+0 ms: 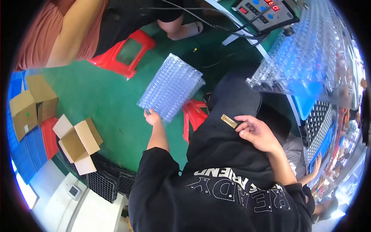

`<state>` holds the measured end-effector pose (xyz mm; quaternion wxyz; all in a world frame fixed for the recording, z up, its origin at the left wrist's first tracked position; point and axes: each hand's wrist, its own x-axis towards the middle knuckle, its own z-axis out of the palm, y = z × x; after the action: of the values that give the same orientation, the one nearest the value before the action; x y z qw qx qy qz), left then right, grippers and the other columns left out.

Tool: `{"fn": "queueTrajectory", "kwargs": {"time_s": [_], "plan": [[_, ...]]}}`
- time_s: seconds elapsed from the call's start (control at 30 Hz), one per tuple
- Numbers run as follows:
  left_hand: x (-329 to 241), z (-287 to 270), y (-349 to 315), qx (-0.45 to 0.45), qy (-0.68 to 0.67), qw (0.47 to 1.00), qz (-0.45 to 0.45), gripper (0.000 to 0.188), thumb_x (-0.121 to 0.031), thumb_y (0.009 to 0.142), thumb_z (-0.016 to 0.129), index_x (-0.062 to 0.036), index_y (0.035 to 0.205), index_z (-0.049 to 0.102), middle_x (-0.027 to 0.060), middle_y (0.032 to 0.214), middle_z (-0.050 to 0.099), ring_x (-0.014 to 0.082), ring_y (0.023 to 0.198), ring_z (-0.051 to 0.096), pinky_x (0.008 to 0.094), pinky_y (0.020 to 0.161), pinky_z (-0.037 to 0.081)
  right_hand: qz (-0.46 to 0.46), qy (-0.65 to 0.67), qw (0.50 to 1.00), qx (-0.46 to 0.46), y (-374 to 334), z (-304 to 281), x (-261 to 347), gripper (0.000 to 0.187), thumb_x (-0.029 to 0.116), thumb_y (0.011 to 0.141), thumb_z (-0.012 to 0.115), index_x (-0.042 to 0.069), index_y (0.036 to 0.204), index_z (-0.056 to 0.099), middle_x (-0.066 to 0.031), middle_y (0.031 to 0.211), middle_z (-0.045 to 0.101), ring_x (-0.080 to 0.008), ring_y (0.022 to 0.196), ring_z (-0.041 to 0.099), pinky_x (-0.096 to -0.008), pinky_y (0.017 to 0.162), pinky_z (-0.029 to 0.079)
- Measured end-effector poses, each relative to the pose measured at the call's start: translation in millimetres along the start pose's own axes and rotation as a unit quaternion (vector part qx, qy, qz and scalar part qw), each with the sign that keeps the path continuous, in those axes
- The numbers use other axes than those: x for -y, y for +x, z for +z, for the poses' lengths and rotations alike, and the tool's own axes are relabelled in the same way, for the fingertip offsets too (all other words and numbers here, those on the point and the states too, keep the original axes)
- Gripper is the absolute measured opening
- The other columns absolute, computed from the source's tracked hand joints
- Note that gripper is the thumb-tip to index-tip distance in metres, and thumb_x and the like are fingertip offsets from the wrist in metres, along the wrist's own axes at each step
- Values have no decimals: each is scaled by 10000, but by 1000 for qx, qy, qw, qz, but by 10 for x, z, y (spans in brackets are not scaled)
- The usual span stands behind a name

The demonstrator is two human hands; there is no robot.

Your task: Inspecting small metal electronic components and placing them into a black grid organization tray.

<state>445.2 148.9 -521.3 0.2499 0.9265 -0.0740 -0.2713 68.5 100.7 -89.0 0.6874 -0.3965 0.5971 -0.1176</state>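
My left hand [154,117] is closed on the near edge of a clear plastic blister tray [170,87] with rows of small pockets. It may be several trays nested together; I cannot tell. The tray hangs tilted out to my left, over the green floor. Over my lap, my right hand [258,133] is loosely curled with thumb and fingers apart, and nothing shows in it. Its fingertips are beside a gold-coloured tag [228,121] on my dark clothing.
Red plastic stools [135,54] stand beyond and below the tray. Open cardboard boxes [77,143] and black crates [102,179] are at left. At right, stacked clear trays [301,58] rise beside a control box [266,13] with cables. Another person [77,31] sits at upper left.
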Motion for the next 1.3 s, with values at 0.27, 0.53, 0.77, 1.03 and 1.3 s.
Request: {"fn": "queueTrajectory", "kwargs": {"time_s": [0.27, 0.53, 0.77, 1.03, 1.3], "plan": [[-6, 125, 51, -17, -72, 997, -38, 368, -214, 1005, 516, -41, 1327, 563, 242, 1217, 643, 401, 1068, 640, 490, 911, 498, -3, -4, 1000, -23, -22, -22, -68, 467, 51, 920, 663, 14, 1368, 534, -52, 1049, 659, -66, 875, 578, -229, 822, 488], [-2, 134, -95, -69, -126, 987, 77, 362, -199, 1027, 470, -14, 1329, 545, 252, 1247, 592, 400, 1115, 595, 489, 948, 472, -6, 8, 1000, -27, 3, -42, -126, 452, 72, 929, 657, 15, 1361, 538, -50, 1036, 674, -70, 856, 585, -240, 810, 491], [-75, 132, -103, -46, -48, 996, -58, 387, -267, 1037, 476, -70, 1362, 544, 277, 1281, 539, 423, 1137, 579, 500, 962, 479, -18, 8, 1000, -25, 31, -45, -135, 440, 126, 946, 669, 22, 1354, 542, -56, 1018, 685, -84, 853, 600, -247, 801, 503], [-64, -17, -148, -86, -81, 992, 53, 378, -230, 1045, 440, -65, 1373, 533, 237, 1227, 609, 377, 1041, 624, 465, 882, 503, -22, -1, 999, -27, 56, -40, -141, 406, 129, 956, 655, 24, 1335, 555, -61, 1003, 697, -92, 845, 610, -255, 805, 513], [-149, -79, -250, 21, -343, 939, 21, 393, -185, 1063, 419, -44, 1429, 432, 98, 1073, 580, 98, 602, 427, 255, 468, 375, -9, 7, 999, -38, 78, -50, -157, 368, 119, 962, 642, 28, 1311, 569, -70, 978, 700, -94, 837, 613, -260, 803, 517]]}}
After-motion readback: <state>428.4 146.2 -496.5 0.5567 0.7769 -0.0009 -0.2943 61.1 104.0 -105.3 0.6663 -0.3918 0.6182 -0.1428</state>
